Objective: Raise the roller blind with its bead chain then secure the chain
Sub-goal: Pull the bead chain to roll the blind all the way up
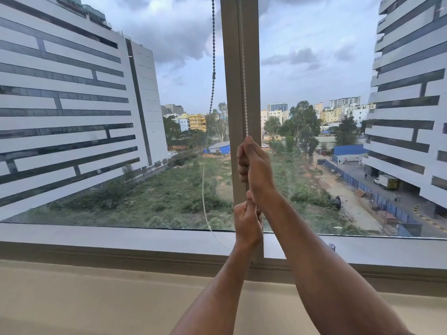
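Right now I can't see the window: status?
Right hand and left hand both grip bead chain. Blind out of frame. Nothing in the way.

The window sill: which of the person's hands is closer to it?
Left. The left hand grips the bead chain low, just above the window sill. The right hand holds the same chain higher up, against the window post.

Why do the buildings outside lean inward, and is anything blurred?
Head view: the wide-angle lens bends the edges, so both buildings tilt toward the centre; soft overcast daylight, no harsh glare; the bead chain and both hands, right hand above left hand, look sharp.
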`<state>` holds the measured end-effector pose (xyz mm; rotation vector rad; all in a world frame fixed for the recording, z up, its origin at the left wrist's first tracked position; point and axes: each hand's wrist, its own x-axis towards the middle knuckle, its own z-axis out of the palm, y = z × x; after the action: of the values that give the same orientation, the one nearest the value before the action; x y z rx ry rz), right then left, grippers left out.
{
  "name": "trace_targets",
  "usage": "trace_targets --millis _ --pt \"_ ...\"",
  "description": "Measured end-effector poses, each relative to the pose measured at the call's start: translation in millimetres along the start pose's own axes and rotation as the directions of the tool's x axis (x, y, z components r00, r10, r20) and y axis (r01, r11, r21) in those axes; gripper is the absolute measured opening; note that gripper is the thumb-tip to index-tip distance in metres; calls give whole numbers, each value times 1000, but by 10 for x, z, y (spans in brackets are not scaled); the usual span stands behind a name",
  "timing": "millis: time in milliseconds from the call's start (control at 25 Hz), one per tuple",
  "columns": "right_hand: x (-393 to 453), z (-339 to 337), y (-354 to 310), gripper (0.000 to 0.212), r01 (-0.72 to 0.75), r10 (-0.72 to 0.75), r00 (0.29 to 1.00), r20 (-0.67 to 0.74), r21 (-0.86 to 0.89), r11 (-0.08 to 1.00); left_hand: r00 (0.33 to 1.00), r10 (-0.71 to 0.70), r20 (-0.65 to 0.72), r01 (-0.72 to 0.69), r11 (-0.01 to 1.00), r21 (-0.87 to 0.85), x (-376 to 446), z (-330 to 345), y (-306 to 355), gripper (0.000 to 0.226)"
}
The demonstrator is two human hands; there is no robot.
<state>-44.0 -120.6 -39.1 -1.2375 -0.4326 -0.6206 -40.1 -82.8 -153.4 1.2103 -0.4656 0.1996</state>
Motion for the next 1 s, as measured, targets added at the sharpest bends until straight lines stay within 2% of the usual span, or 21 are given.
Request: trace_targets --millis 160,320,480,600,680,880,1000 --pt "-93 -60 100 44 55 -57 998 30 51 997 998 16 52 -18 999 36 23 -136 -36 59" --pt "-195 -62 278 45 42 -42 999 1 52 998 989 130 -67 -123 987 106 167 -233 169 52" --pt "-439 -161 692 35 27 -27 999 -33 18 999 966 245 -80 -239 968 77 484 -20 721 51" --pt "-614 -269 840 30 -51 46 997 -67 -65 997 981 181 70 -186 979 78 642 204 938 57" --pt "-660 -329 898 31 -62 55 995 -78 -79 995 989 133 64 -138 987 79 669 279 926 63" --pt "-704 -504 955 28 -99 97 995 -33 -63 993 988 148 52 -151 986 65 577 203 677 68" --pt "-586 -540 778 24 26 -28 990 -136 -19 999 990 137 29 -139 987 81 475 81 488 67"
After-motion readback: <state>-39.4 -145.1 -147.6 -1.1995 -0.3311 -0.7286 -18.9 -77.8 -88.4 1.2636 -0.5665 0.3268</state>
